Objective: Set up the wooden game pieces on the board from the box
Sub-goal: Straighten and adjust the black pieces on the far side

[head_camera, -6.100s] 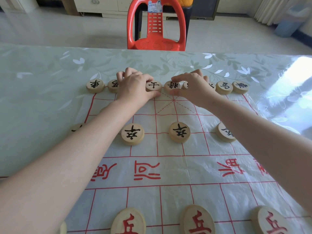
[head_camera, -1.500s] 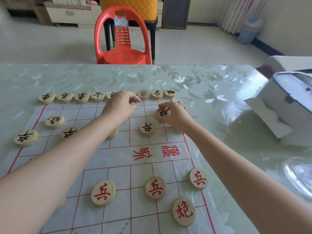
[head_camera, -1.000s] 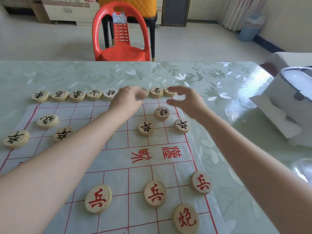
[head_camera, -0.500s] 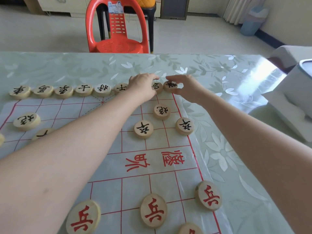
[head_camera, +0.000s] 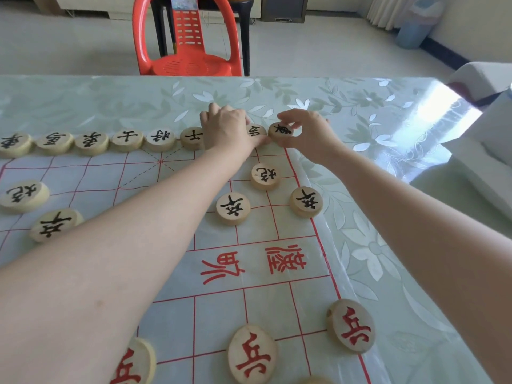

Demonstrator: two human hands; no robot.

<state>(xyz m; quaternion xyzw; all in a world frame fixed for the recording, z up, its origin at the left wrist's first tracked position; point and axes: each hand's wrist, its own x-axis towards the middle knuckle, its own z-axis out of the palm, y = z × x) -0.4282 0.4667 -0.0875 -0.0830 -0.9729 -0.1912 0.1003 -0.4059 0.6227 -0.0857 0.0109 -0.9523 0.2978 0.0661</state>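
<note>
Nearest me, toward the near edge of the counter (head_camera: 360,95), three red pieces (head_camera: 252,353) sit on grid crossings of the board (head_camera: 216,320), a thin translucent sheet printed with red lines. The rest of that side is out of view. Both my bare forearms reach across the river band with its red characters. Beyond it the black pieces (head_camera: 233,208) stand in place: two soldiers and a cannon on the right, a cannon and a soldier on the left. Each piece is a thick, pale wooden disc with a carved, inked character on top. Along the board's far edge the back row is nearly full, with six discs close side by side from the left. My left grip (head_camera: 225,128) lies palm down over the next spot, fingers curled, and I cannot tell whether it holds a disc. My right grip (head_camera: 307,131) pinches the corner piece (head_camera: 281,132) between thumb and fingertips at the board's far right corner. I judge the setup almost finished, with only straightening left. Past the counter's far edge stands a red chair (head_camera: 188,37).
</note>
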